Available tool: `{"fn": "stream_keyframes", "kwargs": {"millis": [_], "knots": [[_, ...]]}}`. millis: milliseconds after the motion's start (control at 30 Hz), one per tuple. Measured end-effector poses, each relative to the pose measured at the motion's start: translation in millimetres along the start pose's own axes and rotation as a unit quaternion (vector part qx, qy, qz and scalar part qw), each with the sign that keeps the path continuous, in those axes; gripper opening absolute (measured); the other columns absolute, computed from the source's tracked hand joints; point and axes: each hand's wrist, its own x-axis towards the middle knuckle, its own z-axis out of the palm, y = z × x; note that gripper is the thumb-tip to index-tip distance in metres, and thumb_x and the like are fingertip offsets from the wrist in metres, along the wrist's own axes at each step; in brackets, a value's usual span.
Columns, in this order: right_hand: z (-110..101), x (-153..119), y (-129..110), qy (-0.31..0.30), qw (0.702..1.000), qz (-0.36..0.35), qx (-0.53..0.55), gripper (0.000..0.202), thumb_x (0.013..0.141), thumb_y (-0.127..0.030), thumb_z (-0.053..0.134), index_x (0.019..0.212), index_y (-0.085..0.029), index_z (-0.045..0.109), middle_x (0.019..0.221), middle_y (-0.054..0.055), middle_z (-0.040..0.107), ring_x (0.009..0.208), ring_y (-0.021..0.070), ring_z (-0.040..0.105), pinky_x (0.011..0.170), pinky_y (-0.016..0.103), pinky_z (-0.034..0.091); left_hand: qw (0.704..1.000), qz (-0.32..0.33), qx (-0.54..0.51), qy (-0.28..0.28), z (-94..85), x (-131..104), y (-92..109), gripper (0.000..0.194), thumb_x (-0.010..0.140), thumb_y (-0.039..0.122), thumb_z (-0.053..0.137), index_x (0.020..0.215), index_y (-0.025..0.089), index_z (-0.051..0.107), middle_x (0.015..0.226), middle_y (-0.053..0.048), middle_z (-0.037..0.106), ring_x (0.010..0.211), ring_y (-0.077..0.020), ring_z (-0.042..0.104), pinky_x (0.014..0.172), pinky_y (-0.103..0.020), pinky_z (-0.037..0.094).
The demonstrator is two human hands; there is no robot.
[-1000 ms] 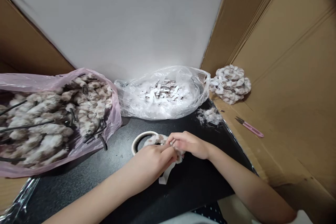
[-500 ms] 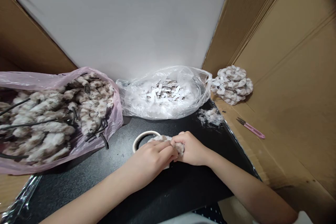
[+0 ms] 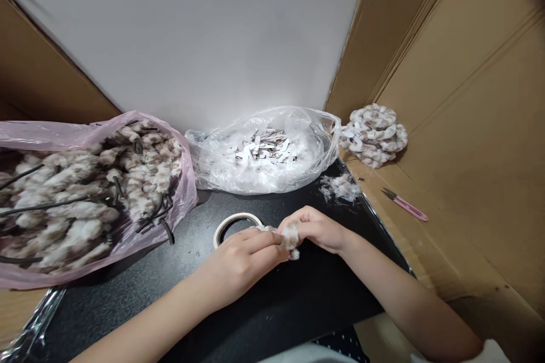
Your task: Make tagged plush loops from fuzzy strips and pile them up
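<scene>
Our left hand (image 3: 240,264) and right hand (image 3: 317,229) both pinch the fur piece (image 3: 290,235), which sits between their fingertips. Tape roll (image 3: 237,216) on the desk (image 3: 332,289), just beyond the left hand; snips (image 3: 406,206) well right of the right.

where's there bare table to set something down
Bare tabletop lies between left forearm and right forearm, and between left forearm and pink bag. It's crowded along the back at the clear bag, and mid-table, where left hand and right hand hold a fluffy piece beside the tape roll.
</scene>
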Motion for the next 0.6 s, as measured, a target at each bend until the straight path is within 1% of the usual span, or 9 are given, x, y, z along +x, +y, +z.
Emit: {"fn": "stream_keyframes", "kwargs": {"millis": [100,200,300,433,533,600], "knots": [[-4,1,1,-0.016,0.997,0.01,0.078,0.031,0.061,-0.021,0.054,0.079,-0.009,0.077,0.068,0.006,0.071,0.063,0.014,0.061,0.062,0.024,0.045,1.0,-0.006,0.005,-0.008,-0.2,-2,-2,0.017,0.096,0.015,0.047,0.093,0.016,0.063,0.089,-0.006,0.07,0.078,-0.0152,0.067,0.071,-0.025,0.053],[-7,3,5,-0.019,0.993,0.025,0.11,0.032,0.068,-0.027,0.053,0.08,-0.009,0.077,0.072,0.007,0.073,0.066,0.0147,0.063,0.066,0.025,0.047,1.0,-0.018,0.0,-0.021,-0.8,-2,-3,0.018,0.096,0.015,0.046,0.093,0.016,0.064,0.089,-0.006,0.069,0.079,-0.0151,0.067,0.07,-0.024,0.052],[-6,4,7,-0.009,0.994,0.03,0.108,0.03,0.071,-0.03,0.057,0.08,-0.01,0.077,0.074,0.007,0.073,0.068,0.0151,0.064,0.067,0.025,0.047,0.999,-0.019,0.001,-0.033,-0.3,-2,-4,0.019,0.097,0.016,0.045,0.093,0.016,0.064,0.088,-0.006,0.069,0.076,-0.0147,0.065,0.069,-0.025,0.051],[0,1,1,-0.004,0.996,0.015,0.091,0.026,0.071,-0.033,0.065,0.082,-0.012,0.077,0.081,0.007,0.074,0.076,0.017,0.065,0.073,0.027,0.047,0.998,0.004,0.021,-0.056,4.0,-3,-6,0.022,0.098,0.017,0.043,0.093,0.017,0.065,0.083,-0.004,0.069,0.07,-0.0141,0.063,0.066,-0.025,0.048],[3,-1,-3,-0.007,0.997,0.003,0.077,0.027,0.071,-0.035,0.069,0.085,-0.013,0.077,0.085,0.007,0.074,0.081,0.0169,0.065,0.077,0.027,0.046,0.998,0.012,0.021,-0.05,9.0,-6,-10,0.023,0.098,0.017,0.043,0.092,0.018,0.064,0.079,-0.003,0.068,0.068,-0.0134,0.064,0.065,-0.025,0.047],[3,-2,-2,0.001,0.998,-0.008,0.069,0.029,0.071,-0.035,0.07,0.088,-0.012,0.077,0.088,0.007,0.073,0.083,0.0168,0.064,0.079,0.027,0.045,0.999,0.002,0.015,-0.036,11.6,-7,-12,0.021,0.097,0.016,0.044,0.092,0.018,0.064,0.077,-0.002,0.069,0.068,-0.0135,0.065,0.065,-0.025,0.047]]}}
